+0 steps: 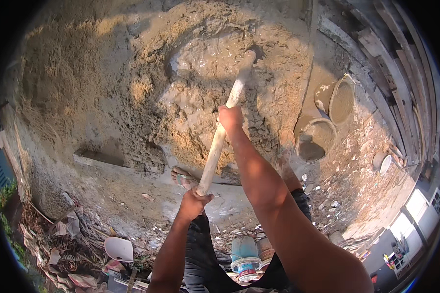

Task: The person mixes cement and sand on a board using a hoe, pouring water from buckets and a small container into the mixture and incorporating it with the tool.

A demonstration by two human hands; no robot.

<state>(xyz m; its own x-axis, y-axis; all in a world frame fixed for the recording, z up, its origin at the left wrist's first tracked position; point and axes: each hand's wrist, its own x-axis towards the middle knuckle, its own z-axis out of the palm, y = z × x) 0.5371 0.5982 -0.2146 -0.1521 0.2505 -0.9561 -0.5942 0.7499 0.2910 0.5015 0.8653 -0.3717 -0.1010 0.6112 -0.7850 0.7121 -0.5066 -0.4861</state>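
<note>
Both my hands are closed round a long pale wooden tool handle (pixel 213 157) that slants up and to the right. Its lower end is in my left hand (pixel 192 203), near my left foot. Farther up, about midway, my right hand (pixel 231 117) wraps the shaft. The handle's far end is smeared with mud and rests at the wet sandy mortar mix (pixel 193 105). Whatever head the tool has there is hidden. The mix is lumpy and brown, with a shiny, watery hollow toward the far side.
Two mud-caked buckets (pixel 319 140) lie tipped at the right of the mix. A shallow trough (pixel 101 159) sits at the left. Planks (pixel 401 73) line the far right. Rubble, a white plastic piece (pixel 119 249) and stacked pails (pixel 244 254) lie near my legs.
</note>
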